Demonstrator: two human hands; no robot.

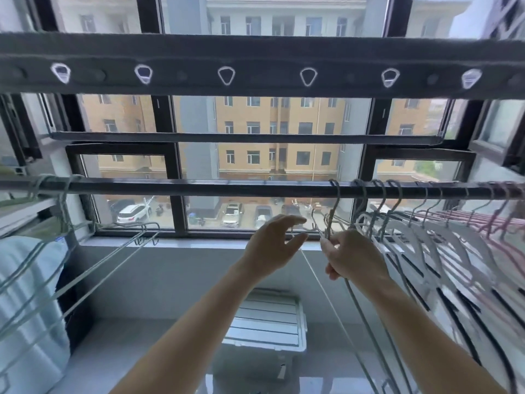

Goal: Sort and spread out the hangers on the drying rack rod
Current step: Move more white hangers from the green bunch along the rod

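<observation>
Gripping grey hanger [334, 203] at the neck with right hand [355, 258], hooked on rod [227, 189] right of middle; holding left hand [274, 243] slack-fingered alongside, nearer the rod's bare leftward stretch.

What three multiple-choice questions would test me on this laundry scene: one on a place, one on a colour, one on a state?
1. Where on the rod do the white hangers crowd?
A. left end
B. middle
C. right part

2. What colour are the far-right hangers?
A. pink
B. black
C. yellow

3. What is the right-hand grip doing?
A. hanging idle
B. holding a wire hanger
C. resting on the sill

Answers:
1 C: the white ones bunch together right of the hands.
2 A: the last ones by the frame's right edge are pink.
3 B: its fingers curl round the wire just below the hook.
</observation>
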